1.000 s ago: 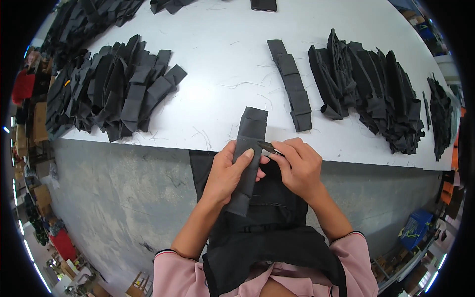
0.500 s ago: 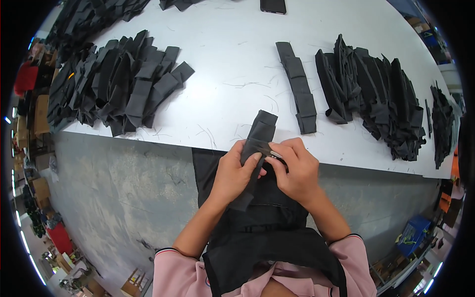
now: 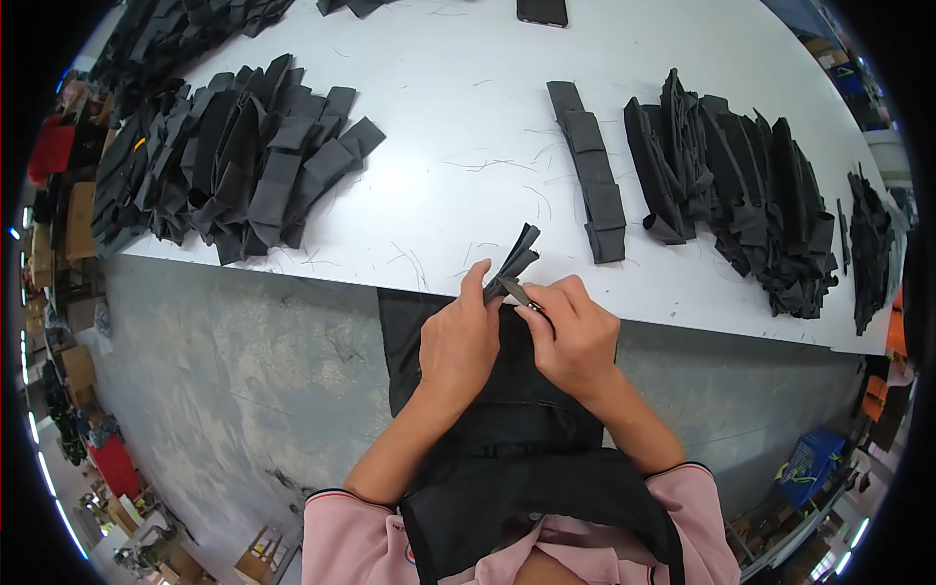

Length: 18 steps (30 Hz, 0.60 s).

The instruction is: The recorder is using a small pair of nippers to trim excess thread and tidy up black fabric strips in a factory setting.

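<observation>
Grey floor (image 3: 224, 361) spreads below the near edge of a white bench (image 3: 439, 107) in the head view, with shelving and boxes crowding the left rim and a blue crate (image 3: 812, 463) low on the right. Over the bench's near edge, at the middle, the left hand (image 3: 460, 336) has its fingers closed on a dark fabric strip (image 3: 517, 255), whose layered end fans up and away from the person; its lower part is hidden. Just right of it, the right hand (image 3: 577, 339) has thumb and fingers pinched together on a small pointed tool (image 3: 515, 290), its tip up against the strip; whether it is cutting, I cannot tell. On the bench, a single strip (image 3: 592, 175) lies farther off to the right, between loose threads (image 3: 487, 164) and a right pile (image 3: 726, 185) of dark fabric. Another heap (image 3: 263, 166) covers the left side; a phone (image 3: 542, 11) sits at the far side.
</observation>
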Available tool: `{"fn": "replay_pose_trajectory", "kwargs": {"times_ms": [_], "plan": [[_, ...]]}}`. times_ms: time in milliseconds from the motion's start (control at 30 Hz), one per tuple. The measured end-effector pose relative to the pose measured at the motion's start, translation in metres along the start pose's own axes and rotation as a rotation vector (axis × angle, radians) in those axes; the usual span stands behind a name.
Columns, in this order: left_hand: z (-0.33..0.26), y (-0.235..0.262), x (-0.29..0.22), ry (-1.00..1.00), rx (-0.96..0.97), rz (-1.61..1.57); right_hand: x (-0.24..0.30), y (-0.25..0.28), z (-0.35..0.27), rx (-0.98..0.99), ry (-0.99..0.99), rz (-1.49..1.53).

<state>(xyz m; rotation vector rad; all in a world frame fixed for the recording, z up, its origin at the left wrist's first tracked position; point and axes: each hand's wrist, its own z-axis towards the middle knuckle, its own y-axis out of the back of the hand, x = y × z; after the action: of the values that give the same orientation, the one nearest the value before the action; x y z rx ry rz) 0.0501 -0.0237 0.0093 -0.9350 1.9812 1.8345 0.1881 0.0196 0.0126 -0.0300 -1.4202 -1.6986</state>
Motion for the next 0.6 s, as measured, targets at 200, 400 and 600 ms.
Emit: {"fn": "replay_pose_trajectory", "kwargs": {"times_ms": [200, 400, 600], "plan": [[0.002, 0.001, 0.001, 0.057, 0.061, -0.171, -0.003, -0.002, -0.003, -0.114, -0.090, 0.183], [0.009, 0.007, 0.008, 0.372, 0.379, -1.021, -0.017, 0.000, -0.003, -0.036, -0.398, 0.681], [0.003, 0.010, 0.007, 0.412, 0.492, -1.367, -0.007, 0.006, 0.006, 0.148, -0.631, 0.936]]}}
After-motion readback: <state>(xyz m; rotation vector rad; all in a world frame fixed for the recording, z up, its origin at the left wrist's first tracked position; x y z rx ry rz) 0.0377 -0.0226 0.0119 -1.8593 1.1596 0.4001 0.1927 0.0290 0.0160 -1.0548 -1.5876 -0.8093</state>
